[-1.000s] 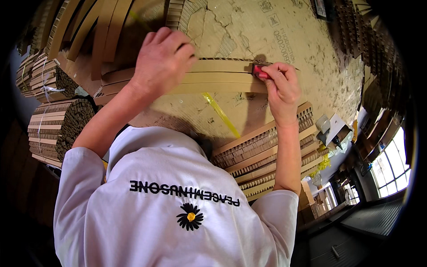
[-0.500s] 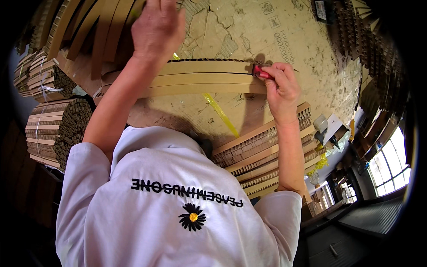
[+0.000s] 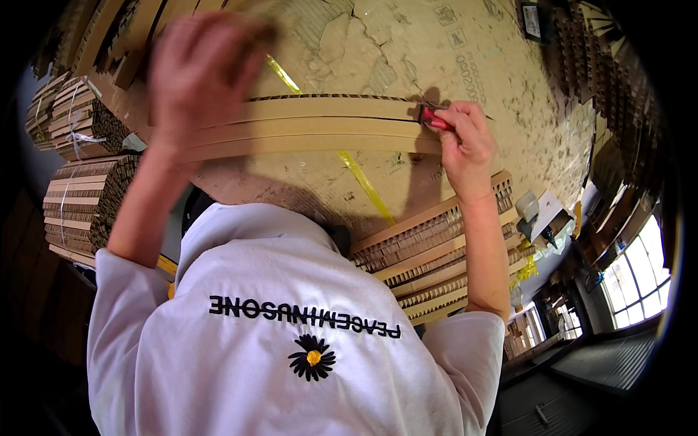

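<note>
Three or so long tan cardboard strips lie side by side in front of me; the far one shows a corrugated, honeycomb-like edge. At their right end my right hand is closed round a small red tool with a dark end. The dark end rests at the tip of the far strip; the tool's exact kind does not show. My left hand is smeared by motion over the strips' left end, near a pile of loose cardboard strips. Whether it holds anything is not visible.
Tied bundles of cardboard strips stand at the left. More strips lie under my right forearm. A yellow strap crosses the worn cardboard work surface. Dark stacked cardboard rises at the far right.
My left hand has swung left and nearer to me, uncovering more of the yellow strap at the far side. My right hand with the red tool stays nearly in place at the strips' end.
</note>
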Demonstrator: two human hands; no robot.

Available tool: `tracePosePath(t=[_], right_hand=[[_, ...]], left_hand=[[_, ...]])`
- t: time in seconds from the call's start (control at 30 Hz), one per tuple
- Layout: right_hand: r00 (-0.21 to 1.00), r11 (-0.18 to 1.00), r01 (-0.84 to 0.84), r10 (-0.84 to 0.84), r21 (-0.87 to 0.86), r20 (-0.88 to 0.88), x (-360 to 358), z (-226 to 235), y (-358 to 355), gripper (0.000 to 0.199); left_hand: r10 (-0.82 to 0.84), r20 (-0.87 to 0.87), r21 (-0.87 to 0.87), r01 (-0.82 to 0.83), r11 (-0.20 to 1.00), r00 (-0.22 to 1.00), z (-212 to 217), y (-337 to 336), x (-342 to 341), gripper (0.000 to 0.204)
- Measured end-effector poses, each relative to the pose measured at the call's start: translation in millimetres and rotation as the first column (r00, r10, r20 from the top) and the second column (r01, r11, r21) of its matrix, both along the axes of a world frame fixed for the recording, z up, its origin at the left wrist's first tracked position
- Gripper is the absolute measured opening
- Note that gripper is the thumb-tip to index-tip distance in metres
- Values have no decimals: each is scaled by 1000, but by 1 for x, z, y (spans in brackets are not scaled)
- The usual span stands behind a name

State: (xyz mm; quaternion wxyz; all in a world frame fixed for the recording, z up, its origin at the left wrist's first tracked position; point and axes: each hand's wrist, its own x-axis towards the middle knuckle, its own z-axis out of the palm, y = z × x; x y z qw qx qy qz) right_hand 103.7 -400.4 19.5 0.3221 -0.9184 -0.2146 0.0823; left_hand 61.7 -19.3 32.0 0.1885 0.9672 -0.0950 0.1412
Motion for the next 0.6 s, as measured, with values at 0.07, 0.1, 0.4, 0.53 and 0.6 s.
tracePosePath(t=[0.07, 0.1, 0.4, 0.53, 0.6], right_hand=[[1000, 1000, 9, -9, 3, -3, 1, 1, 2, 23], [1000, 1000, 12, -12, -5, -6, 1, 3, 3, 23], [969, 943, 247, -242, 225, -48, -30, 18, -7, 30], [995, 980, 97, -95, 174, -18, -43, 6, -11, 30], [997, 981, 74, -73, 180, -12, -44, 0, -12, 29]], left_hand=[[-96, -200, -255, 43, 966, 975, -15, -45, -11, 26], [-141, -280, -308, 50, 950, 950, -23, -62, -17, 23], [-214, -360, -457, 28, 889, 908, -48, -91, -19, 16], [-218, -384, -480, 8, 877, 897, -52, -88, -19, 13], [-222, -382, -486, 10, 874, 897, -53, -88, -17, 13]])
